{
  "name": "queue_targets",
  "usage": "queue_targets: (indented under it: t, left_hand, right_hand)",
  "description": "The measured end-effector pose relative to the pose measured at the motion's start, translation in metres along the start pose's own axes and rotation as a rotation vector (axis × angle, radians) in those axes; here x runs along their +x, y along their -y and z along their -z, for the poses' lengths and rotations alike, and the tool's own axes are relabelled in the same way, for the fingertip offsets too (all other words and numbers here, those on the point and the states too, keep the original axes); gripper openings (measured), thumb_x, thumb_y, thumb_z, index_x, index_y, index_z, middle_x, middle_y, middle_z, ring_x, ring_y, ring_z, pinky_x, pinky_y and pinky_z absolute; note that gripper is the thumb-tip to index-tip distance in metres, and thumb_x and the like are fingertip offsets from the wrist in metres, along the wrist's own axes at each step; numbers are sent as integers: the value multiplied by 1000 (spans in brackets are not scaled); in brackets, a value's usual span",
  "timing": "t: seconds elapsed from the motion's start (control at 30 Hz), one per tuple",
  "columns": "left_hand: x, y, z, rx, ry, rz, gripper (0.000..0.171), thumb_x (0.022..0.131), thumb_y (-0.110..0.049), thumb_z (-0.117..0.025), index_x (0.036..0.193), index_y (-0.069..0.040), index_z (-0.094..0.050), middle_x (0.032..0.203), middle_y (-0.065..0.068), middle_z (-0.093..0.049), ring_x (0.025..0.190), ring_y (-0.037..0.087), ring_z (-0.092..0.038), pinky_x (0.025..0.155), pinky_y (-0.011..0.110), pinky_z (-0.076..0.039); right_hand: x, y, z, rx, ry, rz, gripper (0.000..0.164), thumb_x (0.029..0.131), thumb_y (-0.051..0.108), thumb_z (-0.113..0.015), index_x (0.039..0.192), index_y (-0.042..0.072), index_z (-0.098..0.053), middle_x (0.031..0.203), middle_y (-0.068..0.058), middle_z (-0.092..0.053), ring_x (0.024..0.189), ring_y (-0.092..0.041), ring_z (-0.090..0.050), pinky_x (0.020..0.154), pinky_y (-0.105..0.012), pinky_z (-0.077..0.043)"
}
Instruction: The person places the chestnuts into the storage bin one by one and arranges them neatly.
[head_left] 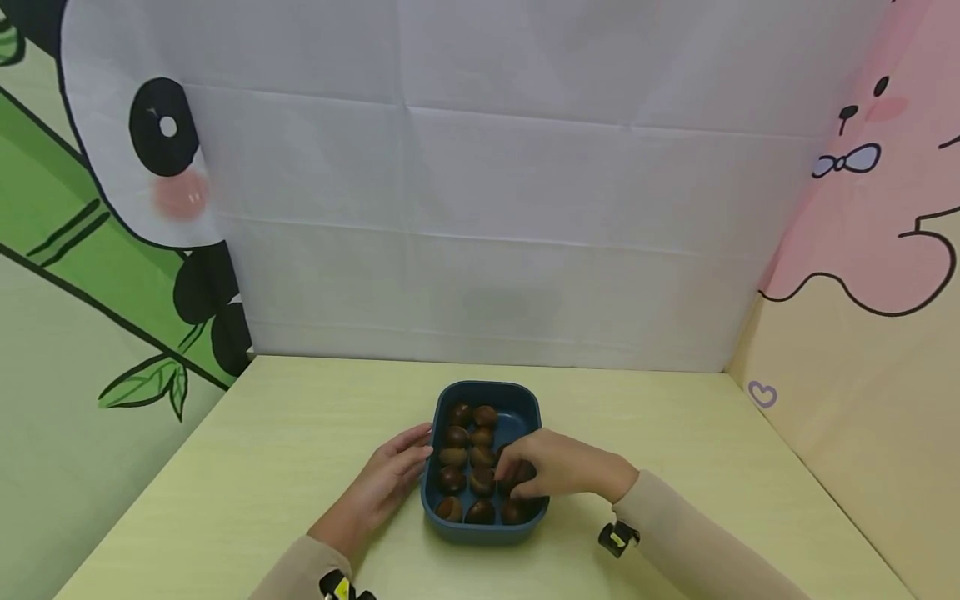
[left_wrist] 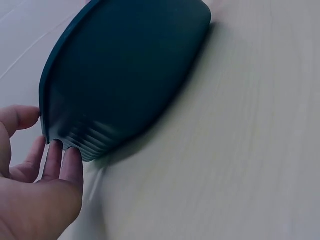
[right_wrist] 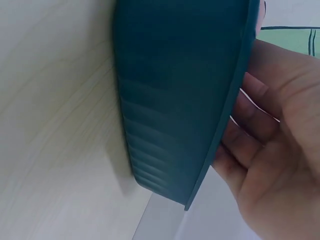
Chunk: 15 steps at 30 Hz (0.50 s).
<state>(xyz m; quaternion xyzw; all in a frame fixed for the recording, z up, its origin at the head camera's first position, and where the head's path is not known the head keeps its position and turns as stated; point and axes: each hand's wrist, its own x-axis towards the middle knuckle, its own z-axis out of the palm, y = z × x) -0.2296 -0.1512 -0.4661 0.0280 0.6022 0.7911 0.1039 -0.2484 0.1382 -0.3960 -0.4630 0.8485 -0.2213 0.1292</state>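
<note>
A dark blue plastic box [head_left: 486,535] stands on the table, with brown chestnuts [head_left: 482,481] lying in lengthwise rows inside it. My right hand [head_left: 566,467] reaches over the box's right rim, thumb and fingers curled about a chestnut [head_left: 522,475] in the right row, which they partly hide. In the right wrist view the box wall [right_wrist: 170,90] covers the fingertips. At the box's left side is my left hand [head_left: 381,483], its fingers extended along the wall. The left wrist view has those fingertips [left_wrist: 72,162] right at the ribbed end of the box.
The pale yellow tabletop [head_left: 315,433] extends around the box on all sides. A white sheet [head_left: 510,192] hangs behind the table. Printed walls stand at the left and right, showing a panda [head_left: 163,127] and a pink animal [head_left: 862,217].
</note>
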Motion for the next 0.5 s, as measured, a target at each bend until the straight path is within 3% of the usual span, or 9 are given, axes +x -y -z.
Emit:
queue_targets:
  t: [0.1,0.23,0.5]
  left_hand:
    - [1,-3,2,31,-9,-21,55,101,-10,-57,151,4,-37,152,22,-39,133,25,-48,109,34,-39]
    - [2,-10,4,41,-6,-48,55,102,-8,-53,151,6,-34,154,25,-34,141,31,-38,114,41,-32]
    - [1,-24,12,59,6,-72,53,104,-8,-49,152,7,-31,156,26,-31,143,37,-32,114,40,-31]
  right_hand:
    - [-3,-1,5,21,-31,-2,20,90,9,-76,109,12,-72,101,5,-71,87,1,-63,79,-25,-55]
    - [-9,-2,13,42,-78,-2,20,91,11,-75,110,11,-72,106,1,-71,89,-2,-64,81,-30,-56]
    - [-20,-8,30,18,-157,4,19,92,16,-75,110,20,-71,105,4,-70,90,-3,-64,81,-28,-54]
